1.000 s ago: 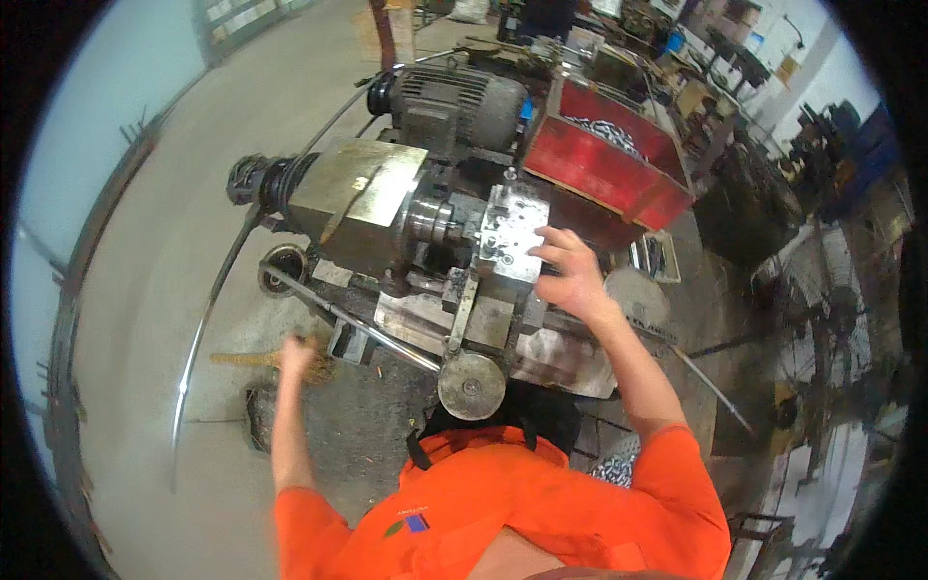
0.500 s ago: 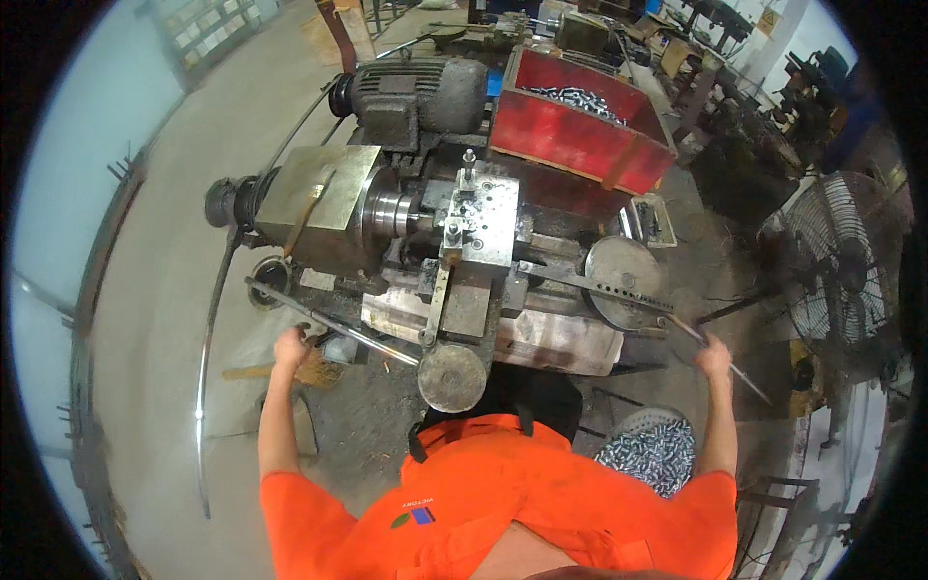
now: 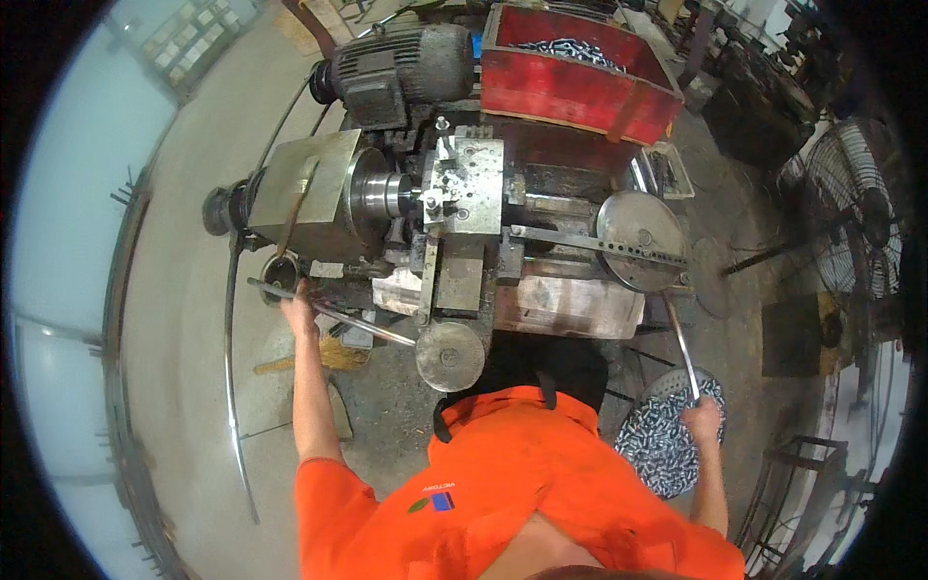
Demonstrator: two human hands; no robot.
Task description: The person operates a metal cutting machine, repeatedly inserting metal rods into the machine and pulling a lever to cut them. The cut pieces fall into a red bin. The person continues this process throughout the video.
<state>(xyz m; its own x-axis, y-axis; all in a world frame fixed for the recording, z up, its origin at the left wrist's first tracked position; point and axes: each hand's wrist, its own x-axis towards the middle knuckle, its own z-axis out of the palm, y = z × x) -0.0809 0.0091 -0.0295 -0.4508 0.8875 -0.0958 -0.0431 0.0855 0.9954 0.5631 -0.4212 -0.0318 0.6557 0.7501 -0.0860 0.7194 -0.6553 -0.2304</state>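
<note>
A small lathe stands in front of me, with a headstock, a round steel chuck (image 3: 387, 194) and a block-shaped tool post (image 3: 474, 188). My left hand (image 3: 299, 314) is closed round a long metal lever (image 3: 372, 329), close to its outer end. That lever runs to a round disc (image 3: 450, 357) at the front of the slide. My right hand (image 3: 703, 418) grips a second metal lever (image 3: 681, 338), which comes down from beside a larger disc (image 3: 640, 240) on the right. This hand is above a pan of small shiny metal parts (image 3: 657, 440).
Behind the lathe sits a red bin (image 3: 570, 97) holding more metal parts, left of it a finned motor (image 3: 406, 72). A caged fan (image 3: 855, 208) stands at the right. A straw broom (image 3: 319, 358) lies on the floor below my left hand.
My left hand has moved up onto the left lever, from which it was apart. With my right hand the right lever has swung inward, toward my body. The view has shifted a little.
</note>
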